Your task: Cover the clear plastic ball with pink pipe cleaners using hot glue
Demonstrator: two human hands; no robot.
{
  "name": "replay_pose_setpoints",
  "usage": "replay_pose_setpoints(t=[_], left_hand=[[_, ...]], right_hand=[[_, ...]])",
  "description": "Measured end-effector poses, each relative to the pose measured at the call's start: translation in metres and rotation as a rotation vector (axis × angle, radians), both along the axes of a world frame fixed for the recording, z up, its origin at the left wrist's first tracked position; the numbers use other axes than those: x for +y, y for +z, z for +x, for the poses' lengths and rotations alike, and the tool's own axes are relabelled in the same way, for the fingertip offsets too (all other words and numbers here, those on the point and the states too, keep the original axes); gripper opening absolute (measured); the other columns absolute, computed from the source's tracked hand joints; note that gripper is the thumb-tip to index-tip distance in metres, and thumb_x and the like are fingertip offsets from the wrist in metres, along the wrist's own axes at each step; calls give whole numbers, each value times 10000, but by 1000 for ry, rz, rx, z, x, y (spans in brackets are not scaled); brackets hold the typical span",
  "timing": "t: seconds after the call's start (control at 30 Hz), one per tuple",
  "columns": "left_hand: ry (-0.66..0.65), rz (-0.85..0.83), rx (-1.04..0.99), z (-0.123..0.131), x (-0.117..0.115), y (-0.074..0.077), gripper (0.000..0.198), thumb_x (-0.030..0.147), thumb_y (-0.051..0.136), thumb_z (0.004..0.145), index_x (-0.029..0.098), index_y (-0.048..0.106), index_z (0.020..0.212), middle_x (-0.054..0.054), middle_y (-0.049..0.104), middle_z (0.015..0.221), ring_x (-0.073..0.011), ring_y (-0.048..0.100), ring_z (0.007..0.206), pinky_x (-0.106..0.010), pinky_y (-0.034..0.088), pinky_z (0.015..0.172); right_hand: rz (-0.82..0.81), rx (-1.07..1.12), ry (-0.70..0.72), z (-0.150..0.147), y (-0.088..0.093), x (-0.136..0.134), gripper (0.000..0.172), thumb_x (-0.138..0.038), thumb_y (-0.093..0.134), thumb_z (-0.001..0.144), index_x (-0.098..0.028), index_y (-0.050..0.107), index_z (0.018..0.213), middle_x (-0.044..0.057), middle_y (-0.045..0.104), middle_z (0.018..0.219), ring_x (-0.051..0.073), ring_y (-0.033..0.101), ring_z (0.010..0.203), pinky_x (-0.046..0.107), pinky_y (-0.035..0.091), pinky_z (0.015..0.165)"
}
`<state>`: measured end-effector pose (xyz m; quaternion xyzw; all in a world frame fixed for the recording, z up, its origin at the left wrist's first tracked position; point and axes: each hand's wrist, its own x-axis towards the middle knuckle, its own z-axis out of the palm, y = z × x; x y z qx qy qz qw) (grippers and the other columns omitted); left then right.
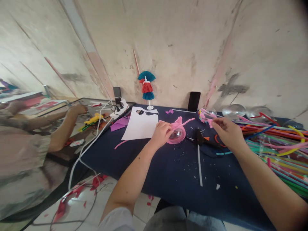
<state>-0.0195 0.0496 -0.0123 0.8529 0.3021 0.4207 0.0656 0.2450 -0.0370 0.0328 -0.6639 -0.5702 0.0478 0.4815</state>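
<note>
My left hand [161,134] is closed on the edge of a clear plastic dome [177,134] that is rimmed with fuzzy pink pipe cleaner [183,136]. Pink pipe-cleaner pieces stick up and out from the dome's far side. Over at the right, my right hand [226,131] pinches a small clear piece with pink and multicoloured bits [205,116]; its exact kind is hard to make out. Between the hands lies a black glue gun [199,138], with a white glue stick [200,168] pointing toward me.
Bundles of coloured pipe cleaners [279,147] cover the right side, with clear domes [234,111] behind. White paper [141,123], a paper-skirted figure [147,88] and a phone [193,101] stand or lie at the back. White cables [83,154] and a co-worker's arm [60,128] are left.
</note>
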Motion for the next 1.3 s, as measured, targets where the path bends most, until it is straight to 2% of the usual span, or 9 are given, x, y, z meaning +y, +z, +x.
replay_pose_setpoints(t=[0.1, 0.2, 0.4, 0.5, 0.67, 0.87, 1.1, 1.23, 1.3], left_hand=[[-13, 13, -14, 1, 1, -2, 133, 247, 543, 847, 204, 567, 724, -51, 656, 902, -191, 576, 903, -420, 394, 935], [-20, 32, -28, 2, 3, -5, 134, 252, 535, 851, 203, 565, 730, -51, 657, 893, -191, 570, 896, -423, 394, 927], [-12, 37, -31, 4, 4, -8, 143, 259, 539, 850, 205, 560, 718, -49, 652, 889, -191, 564, 892, -431, 384, 938], [4, 10, -24, 4, 3, -5, 141, 243, 529, 853, 203, 559, 721, -47, 646, 881, -185, 568, 882, -421, 382, 942], [13, -3, -23, 4, 3, -4, 153, 263, 526, 860, 204, 558, 723, -49, 638, 866, -186, 564, 875, -416, 386, 935], [-9, 43, -35, 6, 6, -9, 125, 265, 520, 870, 202, 572, 775, -51, 642, 893, -183, 564, 885, -404, 378, 938], [4, -34, -96, 7, 12, -13, 125, 271, 531, 865, 199, 598, 788, -57, 661, 898, -190, 583, 899, -385, 417, 894], [-139, -120, -51, 0, 11, -4, 120, 236, 536, 852, 206, 614, 938, -72, 659, 1077, -208, 574, 1047, -413, 396, 961], [-224, -155, 32, -5, 9, 2, 310, 223, 623, 781, 225, 576, 1088, -72, 596, 1226, -231, 514, 1166, -441, 347, 1027]], right_hand=[[-132, -69, -2, 13, -18, -9, 198, -378, 556, 737, -217, 642, 815, 41, 673, 738, 192, 608, 670, 337, 487, 690], [-201, -167, 20, 18, -40, -15, 192, -346, 523, 747, -218, 640, 829, 43, 673, 758, 198, 611, 694, 339, 487, 696], [-60, -474, 182, 15, -62, -17, 199, -269, 507, 766, -186, 635, 895, 95, 664, 890, 264, 591, 900, 438, 457, 844], [9, -455, 222, -1, -59, -15, 184, -268, 487, 814, -193, 632, 900, 89, 662, 869, 249, 593, 870, 423, 476, 810], [134, -500, 435, -49, -52, -10, 176, -224, 481, 851, -203, 634, 936, 90, 654, 923, 229, 584, 901, 395, 483, 817], [293, -676, 347, -91, -32, 19, 261, -195, 444, 883, -175, 614, 1080, 126, 628, 1115, 262, 519, 1068, 416, 412, 881], [174, -732, 378, -94, -26, 54, 206, -213, 460, 891, -193, 664, 874, 60, 710, 902, 212, 589, 835, 376, 359, 843], [144, -633, 360, -86, -30, 61, 190, -177, 477, 867, -197, 666, 861, 45, 713, 894, 202, 610, 844, 358, 350, 841], [125, -580, 349, -82, -31, 64, 181, -171, 486, 854, -203, 665, 864, 38, 713, 886, 195, 619, 848, 346, 351, 833]])
